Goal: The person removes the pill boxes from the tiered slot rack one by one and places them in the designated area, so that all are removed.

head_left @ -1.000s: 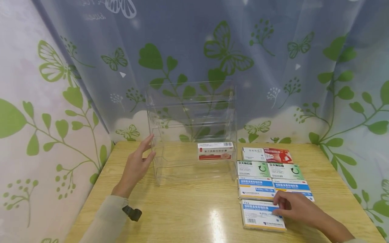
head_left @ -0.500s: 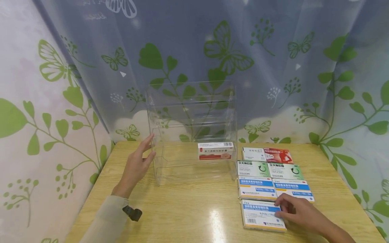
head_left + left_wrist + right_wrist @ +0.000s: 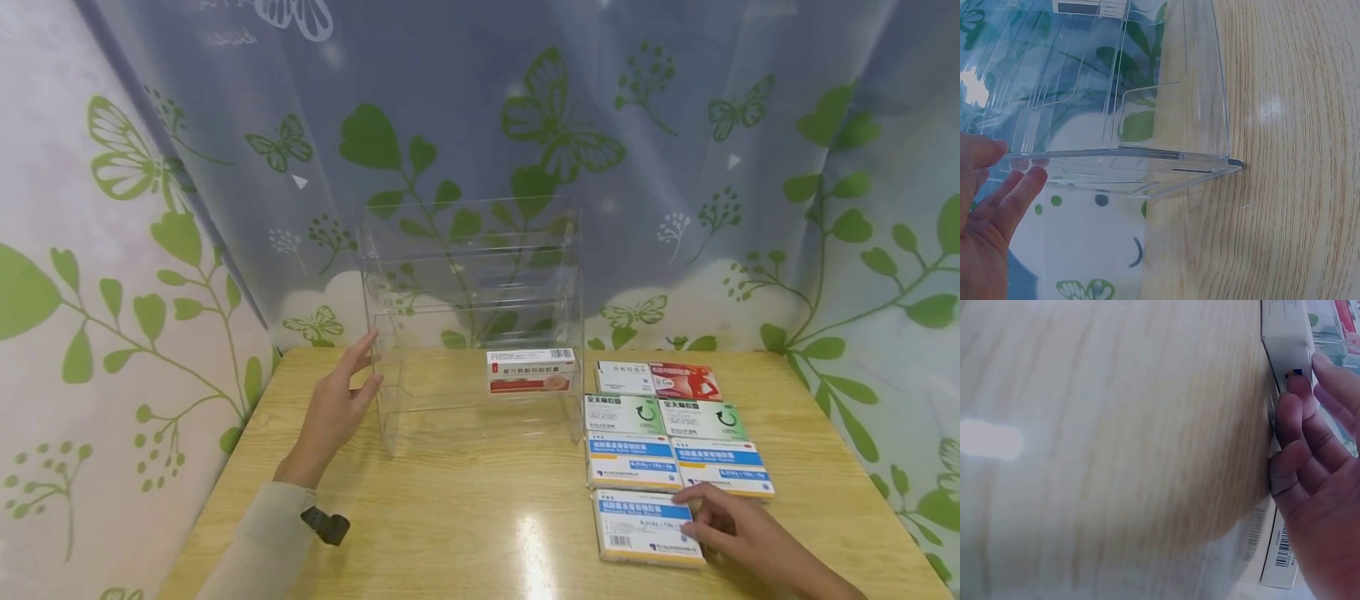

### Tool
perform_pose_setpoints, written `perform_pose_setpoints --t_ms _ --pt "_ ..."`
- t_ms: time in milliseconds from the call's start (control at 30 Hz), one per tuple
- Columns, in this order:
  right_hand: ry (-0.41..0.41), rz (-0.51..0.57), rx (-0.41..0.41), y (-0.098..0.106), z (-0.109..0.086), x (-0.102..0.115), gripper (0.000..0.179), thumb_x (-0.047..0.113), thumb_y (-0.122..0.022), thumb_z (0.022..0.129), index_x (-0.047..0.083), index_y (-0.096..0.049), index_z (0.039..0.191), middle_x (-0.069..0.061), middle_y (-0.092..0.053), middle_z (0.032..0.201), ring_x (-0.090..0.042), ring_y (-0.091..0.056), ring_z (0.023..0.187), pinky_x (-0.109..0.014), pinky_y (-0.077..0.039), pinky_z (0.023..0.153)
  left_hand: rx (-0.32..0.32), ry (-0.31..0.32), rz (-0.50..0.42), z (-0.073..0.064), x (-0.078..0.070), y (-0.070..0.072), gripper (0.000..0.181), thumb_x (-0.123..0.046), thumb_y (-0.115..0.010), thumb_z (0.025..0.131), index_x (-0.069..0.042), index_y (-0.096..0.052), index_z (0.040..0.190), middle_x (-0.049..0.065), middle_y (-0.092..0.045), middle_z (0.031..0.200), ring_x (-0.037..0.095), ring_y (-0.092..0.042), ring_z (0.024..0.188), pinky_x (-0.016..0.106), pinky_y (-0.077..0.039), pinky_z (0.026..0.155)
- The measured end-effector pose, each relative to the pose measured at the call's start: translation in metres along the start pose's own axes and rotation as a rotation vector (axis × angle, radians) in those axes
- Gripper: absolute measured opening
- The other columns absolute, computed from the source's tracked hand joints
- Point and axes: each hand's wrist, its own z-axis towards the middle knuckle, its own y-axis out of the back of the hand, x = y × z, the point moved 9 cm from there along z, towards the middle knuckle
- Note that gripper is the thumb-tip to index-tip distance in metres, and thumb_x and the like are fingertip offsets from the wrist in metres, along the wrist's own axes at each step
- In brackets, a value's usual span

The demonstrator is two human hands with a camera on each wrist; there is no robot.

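Note:
A clear acrylic tiered rack (image 3: 480,417) stands at the table's middle. My left hand (image 3: 333,417) rests against its left side, fingers fairly straight; in the left wrist view the fingertips (image 3: 1036,175) meet the clear side panel. A white and red medicine box (image 3: 530,375) sits in the rack's lower right. My right hand (image 3: 738,533) has its thumb and curled fingers at the right end of a blue and white medicine box (image 3: 637,533), which lies flat nearest me. In the right wrist view, fingertips (image 3: 1300,387) are at that box's end (image 3: 1288,353).
Beyond the held box, two more blue and white boxes (image 3: 632,467) lie side by side. Behind them come two green and white boxes (image 3: 701,418), then a white box (image 3: 624,379) and a red box (image 3: 684,383). A patterned curtain (image 3: 450,125) surrounds the wooden table (image 3: 435,533).
The fingers of my right hand have shifted slightly at the near box's right end, the index finger reaching along its far edge. My left hand and the rack stay where they were.

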Motion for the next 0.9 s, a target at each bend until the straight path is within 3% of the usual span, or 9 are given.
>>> perform_pose_setpoints --t_ms 367,900 --pt "-0.003 -0.009 -0.060 0.0025 -0.0015 -0.0010 0.026 0.015 -0.068 0.109 0.006 -0.065 0.134 0.010 -0.065 0.081 -0.008 -0.060 0.064 -0.024 -0.051 0.054 -0.010 -0.014 -0.003 0.0000 0.0002 0.0000 0.074 -0.002 -0.069 0.106 -0.024 -0.039 0.171 0.024 -0.065 0.151 0.044 -0.069 0.131 0.055 -0.069 0.086" --pt "-0.021 -0.006 -0.059 0.0006 -0.0028 -0.0041 0.029 0.014 -0.065 0.111 0.003 -0.063 0.138 0.009 -0.065 0.076 -0.011 -0.061 0.061 -0.025 -0.051 0.055 -0.009 -0.016 0.004 0.0000 -0.0026 0.0012 0.074 -0.003 -0.070 0.106 -0.022 -0.039 0.170 0.025 -0.067 0.148 0.044 -0.071 0.128 0.055 -0.069 0.086"
